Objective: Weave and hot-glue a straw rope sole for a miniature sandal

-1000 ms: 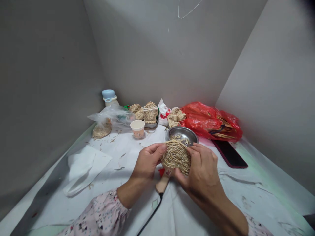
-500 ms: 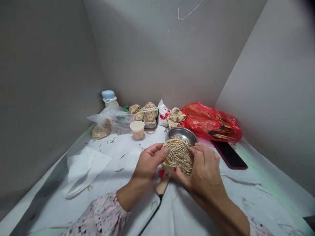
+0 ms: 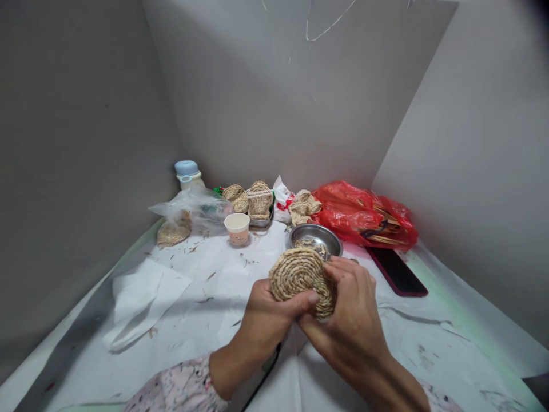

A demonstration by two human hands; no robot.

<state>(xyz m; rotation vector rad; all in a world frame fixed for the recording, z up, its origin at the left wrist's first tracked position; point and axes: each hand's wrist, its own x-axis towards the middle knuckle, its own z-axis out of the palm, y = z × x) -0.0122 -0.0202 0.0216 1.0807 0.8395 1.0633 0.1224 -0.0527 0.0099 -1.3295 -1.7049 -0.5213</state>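
From where I stand, the left hand (image 3: pixel 266 315) has just laid its thumb across the lower face of the coiled straw disc (image 3: pixel 295 274), where a moment ago it pinched the rim. The disc now shows its rings more squarely, and the hands have drawn closer together. That probably gives it firmer support from below. The right hand (image 3: pixel 358 303) holds the disc's right side, fingers bent over the rim; the left fingertips behind it are hidden. The disc is held above the middle of the surface, in front of a steel bowl (image 3: pixel 337 243) with straw scraps.

A white sheet (image 3: pixel 206 326) covers the surface, littered with bits. Along its far edge stand a blue-lidded jar (image 3: pixel 187 171) near the left corner, a tray (image 3: pixel 260 223) of woven pieces, and a red plastic bag (image 3: pixel 351 209) towards the right corner. A paper cup (image 3: pixel 238 230) sits before the tray. A phone (image 3: pixel 398 272) lies nearer the right edge, folded white paper (image 3: pixel 137 292) towards the left. Plain grey walls (image 3: pixel 274 114) close it in.
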